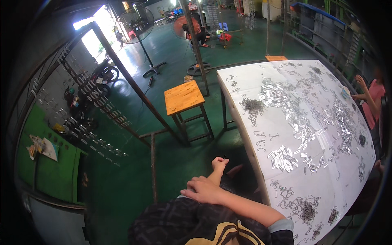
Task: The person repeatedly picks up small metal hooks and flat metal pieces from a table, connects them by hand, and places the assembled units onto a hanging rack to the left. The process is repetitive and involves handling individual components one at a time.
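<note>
Hands off the white table point(245, 87), beside its left edge.
Right hand point(203, 189) flat, fingers spread, on left forearm; left hand point(219, 163) pinching a thin wire point(224, 156), 12 o'clock of it.

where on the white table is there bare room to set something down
On the white table, the near-left edge strip is barest, between the dark wire pile and the silver clip cluster. The middle and far right are crowded with clips; tangled wire fills the near corner.

table point(245, 94): white matt sheet | clips point(286, 110): shiny metal | stool point(183, 97): bare wood | floor point(171, 53): glossy green
</note>
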A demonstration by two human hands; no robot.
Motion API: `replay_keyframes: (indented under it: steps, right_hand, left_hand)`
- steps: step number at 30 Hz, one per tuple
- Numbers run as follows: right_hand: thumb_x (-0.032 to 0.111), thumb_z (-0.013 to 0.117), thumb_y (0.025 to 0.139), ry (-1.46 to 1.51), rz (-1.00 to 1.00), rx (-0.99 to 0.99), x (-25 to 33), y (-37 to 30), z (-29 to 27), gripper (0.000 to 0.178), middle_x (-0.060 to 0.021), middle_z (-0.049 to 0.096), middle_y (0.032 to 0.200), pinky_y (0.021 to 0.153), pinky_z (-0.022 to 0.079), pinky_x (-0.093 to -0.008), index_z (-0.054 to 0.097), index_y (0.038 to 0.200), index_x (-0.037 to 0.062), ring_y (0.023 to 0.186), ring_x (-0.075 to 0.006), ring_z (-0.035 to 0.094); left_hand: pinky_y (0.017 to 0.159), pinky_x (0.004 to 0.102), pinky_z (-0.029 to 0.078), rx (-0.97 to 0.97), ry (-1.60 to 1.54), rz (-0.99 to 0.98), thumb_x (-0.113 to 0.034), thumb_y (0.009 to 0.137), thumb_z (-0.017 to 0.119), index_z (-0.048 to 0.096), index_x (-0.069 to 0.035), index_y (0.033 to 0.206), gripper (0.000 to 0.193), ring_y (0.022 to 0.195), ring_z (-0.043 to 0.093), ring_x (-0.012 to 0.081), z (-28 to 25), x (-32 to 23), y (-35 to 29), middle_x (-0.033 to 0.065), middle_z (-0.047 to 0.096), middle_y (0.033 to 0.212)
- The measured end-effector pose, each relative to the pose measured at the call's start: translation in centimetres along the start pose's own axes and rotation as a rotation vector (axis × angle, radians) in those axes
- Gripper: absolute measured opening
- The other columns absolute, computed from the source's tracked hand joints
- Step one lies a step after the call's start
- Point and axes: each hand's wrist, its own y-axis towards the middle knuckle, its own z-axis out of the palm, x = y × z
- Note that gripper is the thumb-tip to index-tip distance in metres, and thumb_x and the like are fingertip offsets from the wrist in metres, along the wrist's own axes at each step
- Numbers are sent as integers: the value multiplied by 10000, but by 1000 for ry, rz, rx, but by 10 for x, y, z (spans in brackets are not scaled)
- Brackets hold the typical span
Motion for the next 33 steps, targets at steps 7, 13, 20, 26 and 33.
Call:
replay_keyframes:
  steps: [7,13,20,26,33]
  right_hand:
    - [483,547,904,129,-59,-124,-4,-16,3,514,-205,606,840,785,462,-443,605,806,-18,846,-363,596]
    - [506,542,911,177,-70,-13,2,-17,-7,539,-195,605,826,782,460,-429,600,801,-18,828,-346,598]
    - [495,572,896,138,-142,-171,-8,-20,8,528,-212,614,766,727,480,-450,590,784,-20,777,-387,615]
    - [519,554,901,161,-64,49,7,-22,-14,552,-207,614,806,744,486,-435,614,825,-24,792,-384,615]
    - [534,549,897,92,-146,-202,-4,-20,11,563,-207,617,769,715,487,-441,612,810,-19,777,-370,632]
  left_hand:
    - [510,245,478,-65,78,-57,22,706,797,561,-43,714,244,570,582,122,-12,28,-13,50,613,656]
    - [504,242,481,-76,37,-67,25,710,795,557,-50,713,250,562,581,123,-17,31,-11,44,606,648]
    - [499,240,485,-102,-2,-68,29,715,792,552,-50,721,253,565,587,126,-17,29,-11,40,600,653]
    - [499,242,491,-113,-11,-96,28,727,785,542,-49,731,255,573,599,135,-21,36,-16,46,603,666]
    - [497,233,488,-111,-25,-86,24,733,786,538,-54,742,259,578,602,134,-22,31,-11,47,611,672]
